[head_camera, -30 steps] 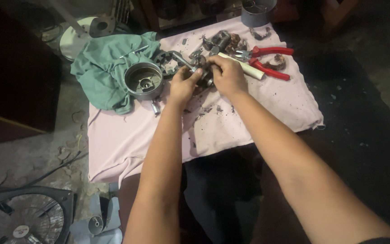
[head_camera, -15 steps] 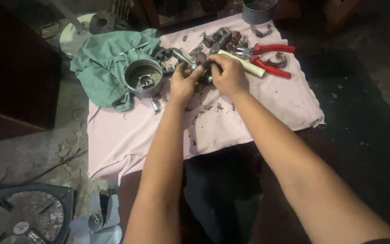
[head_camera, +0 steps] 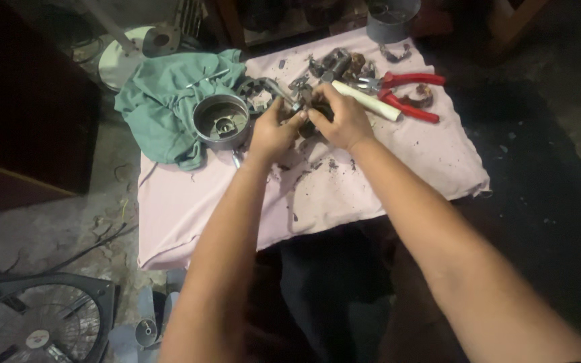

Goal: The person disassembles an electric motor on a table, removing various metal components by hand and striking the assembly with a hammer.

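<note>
My left hand (head_camera: 274, 131) and my right hand (head_camera: 341, 119) meet over a pale pink cloth (head_camera: 317, 195) and grip one small dark metal part (head_camera: 302, 101) between them. My fingers hide most of that part. Just left of my left hand sits a round metal motor housing (head_camera: 220, 121), open side up. A white-handled tool (head_camera: 368, 101) lies right of my right hand, with red-handled pliers (head_camera: 408, 94) beside it. Several small metal pieces (head_camera: 337, 64) lie behind my hands.
A green rag (head_camera: 163, 101) is bunched at the cloth's left end. A grey cup (head_camera: 390, 19) stands at the back. On the floor lie a fan guard (head_camera: 31, 323) at lower left and a white round base (head_camera: 132, 57) at upper left. Dark crumbs dot the cloth.
Both hands stay together on the small metal part and have shifted only slightly. The view has drifted a little.
</note>
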